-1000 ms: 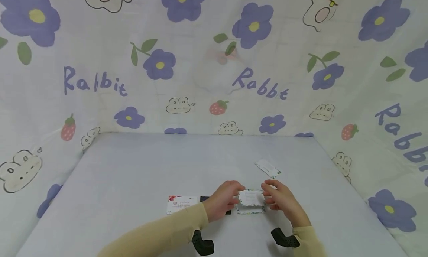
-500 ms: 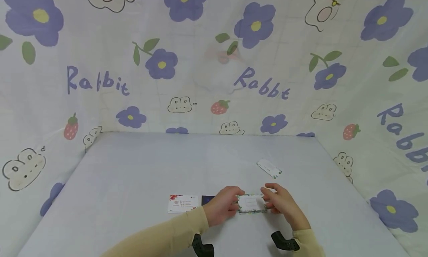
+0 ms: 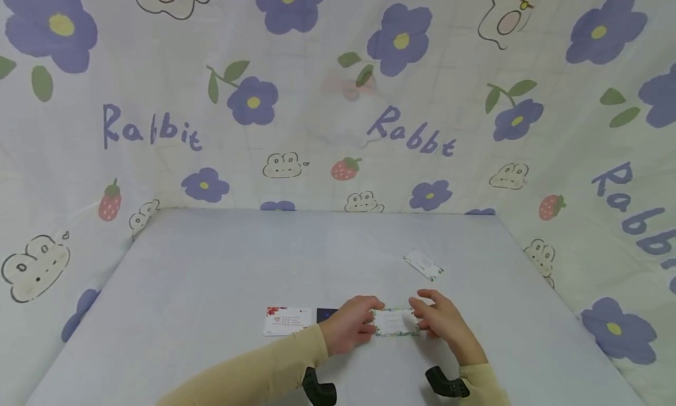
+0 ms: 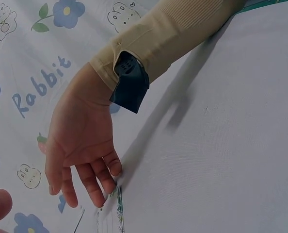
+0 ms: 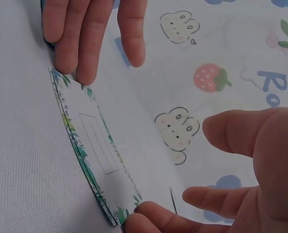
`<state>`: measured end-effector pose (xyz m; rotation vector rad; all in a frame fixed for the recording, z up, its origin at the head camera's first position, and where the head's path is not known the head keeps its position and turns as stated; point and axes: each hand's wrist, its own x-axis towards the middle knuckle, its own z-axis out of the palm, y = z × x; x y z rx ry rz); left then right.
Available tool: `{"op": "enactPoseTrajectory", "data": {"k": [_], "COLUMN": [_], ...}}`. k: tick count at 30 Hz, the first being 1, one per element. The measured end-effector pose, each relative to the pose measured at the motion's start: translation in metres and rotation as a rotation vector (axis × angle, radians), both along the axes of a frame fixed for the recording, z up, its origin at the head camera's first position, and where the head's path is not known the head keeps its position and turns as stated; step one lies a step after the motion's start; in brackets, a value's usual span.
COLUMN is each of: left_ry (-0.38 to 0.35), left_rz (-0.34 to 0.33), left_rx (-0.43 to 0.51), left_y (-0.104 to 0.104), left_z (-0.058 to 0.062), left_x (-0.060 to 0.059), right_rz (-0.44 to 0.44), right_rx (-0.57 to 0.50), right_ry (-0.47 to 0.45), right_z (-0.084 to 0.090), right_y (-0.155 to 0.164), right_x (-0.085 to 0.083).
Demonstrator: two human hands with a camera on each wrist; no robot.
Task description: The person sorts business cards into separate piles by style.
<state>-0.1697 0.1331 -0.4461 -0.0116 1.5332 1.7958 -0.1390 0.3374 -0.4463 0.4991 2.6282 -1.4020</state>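
A small stack of white cards with a green leafy border (image 3: 396, 322) lies on the table between both hands. My left hand (image 3: 350, 325) touches its left end with fairly straight fingertips, seen closely in the right wrist view, where the leafy cards (image 5: 88, 131) show slightly offset edges. At the opposite end, fingertips of my right hand (image 3: 446, 319) meet the short edge, thumb and index finger raised apart. Partly behind the left hand is a dark blue card (image 3: 326, 315). Left of that lies a white card with red flowers (image 3: 287, 321).
Another white leafy card (image 3: 423, 264) lies slanted farther back on the right. The pale table (image 3: 237, 259) is enclosed by a curtain (image 3: 306, 130) printed with flowers and rabbits. Each sleeve carries a black wrist piece, the left one (image 3: 319, 387) and the right one (image 3: 448, 382).
The upper leafy card has come down toward me onto the one below it, and their edges now nearly line up. Both hands have lowered slightly with it.
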Motion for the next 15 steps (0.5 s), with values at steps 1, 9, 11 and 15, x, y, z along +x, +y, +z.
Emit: {"op": "enactPoseTrajectory", "data": {"k": [1,9,11,15], "left_ry": [0.002,0.059,0.091,0.159], "left_rz": [-0.005,0.028,0.037,0.042], "left_rx": [0.006,0.016,0.025,0.052], "left_y": [-0.001,-0.017,-0.026,-0.049], "left_z": [0.000,0.010,0.013,0.015], "left_x": [0.000,-0.003,-0.007,-0.021], "right_rz": [0.001,-0.013,-0.027,-0.047], "right_rx": [0.001,-0.056,-0.081,-0.120], "right_ry": [0.000,0.002,0.001,-0.007], "right_z": [0.000,0.003,0.005,0.010], "right_y": [0.000,0.009,0.014,0.025], "right_x": [0.000,0.002,0.002,-0.001]}}
